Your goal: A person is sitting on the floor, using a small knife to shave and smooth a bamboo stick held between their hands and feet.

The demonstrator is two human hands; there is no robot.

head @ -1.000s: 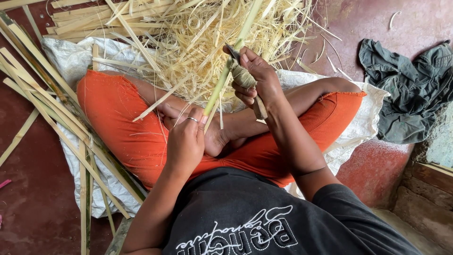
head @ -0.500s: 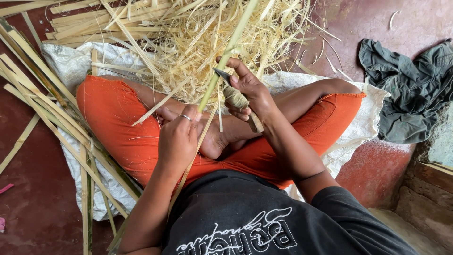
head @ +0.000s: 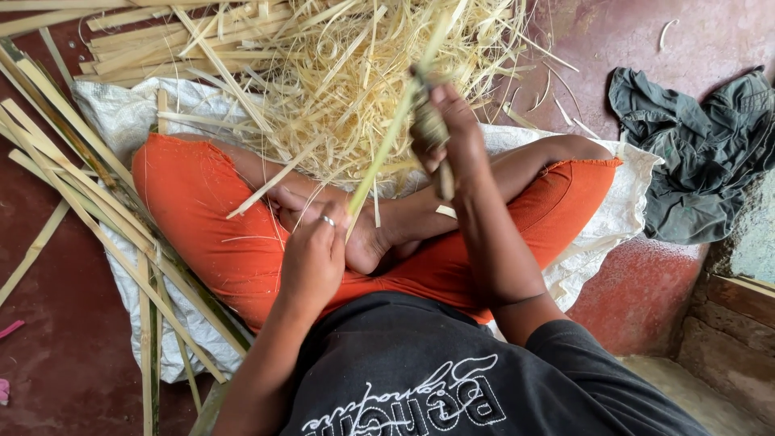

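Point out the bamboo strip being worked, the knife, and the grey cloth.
bamboo strip (head: 387, 153): head view, mid-length of strip.
knife (head: 442, 179): head view, handle below right hand.
grey cloth (head: 702, 153): head view, middle of crumpled fabric.

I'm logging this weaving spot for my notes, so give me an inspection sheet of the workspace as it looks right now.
Surface: red floor with a white sack spread on it; the person sits cross-legged on the sack.
Job's things: a long green-yellow strip runs from the left hand up past the right hand; a knife with a wrapped handle is against it.
Clutter: a pile of pale shavings ahead of the knees; split strips on the left; a dark green cloth on the right.
Grippers: left hand closed on the strip's lower end; right hand closed on the knife.
Cables: nothing seen.
Surroundings: a rough wall base at lower right.
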